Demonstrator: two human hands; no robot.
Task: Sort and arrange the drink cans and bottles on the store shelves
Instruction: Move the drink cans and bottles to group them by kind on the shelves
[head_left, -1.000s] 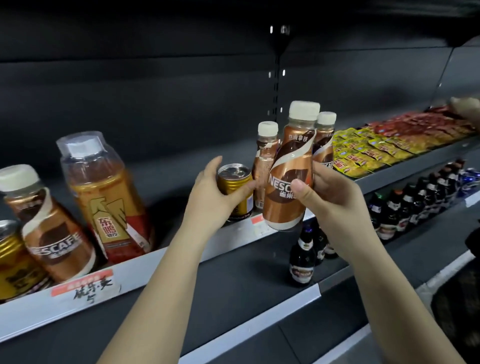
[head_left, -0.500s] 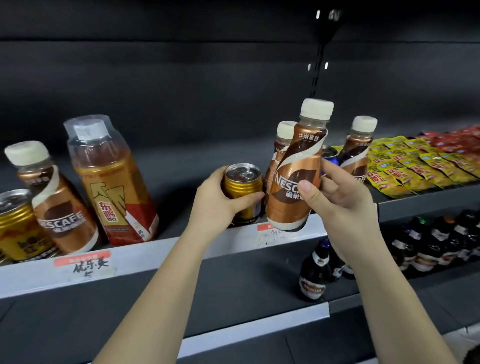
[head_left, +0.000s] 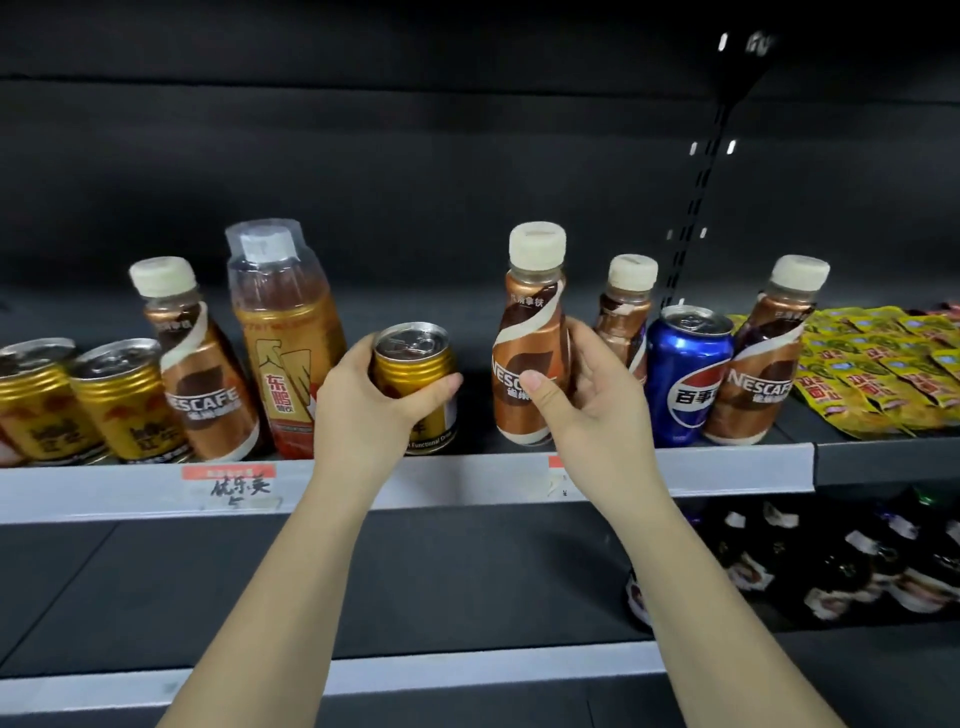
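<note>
Upright, copper-brown Nescafé bottle (head_left: 530, 338), cream cap, in right hand (head_left: 587, 395).

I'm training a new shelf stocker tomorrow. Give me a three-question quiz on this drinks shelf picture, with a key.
1. True or false: the left hand grips a gold can.
2. How many Nescafe bottles are in view, counting the held bottle in the right hand?
3. What stands directly on the left of the blue Pepsi can? A. a gold can B. a Nescafe bottle C. snack packets

Key
1. True.
2. Four: the held one, one at the left, one behind the right hand, one at the right.
3. B.
</note>
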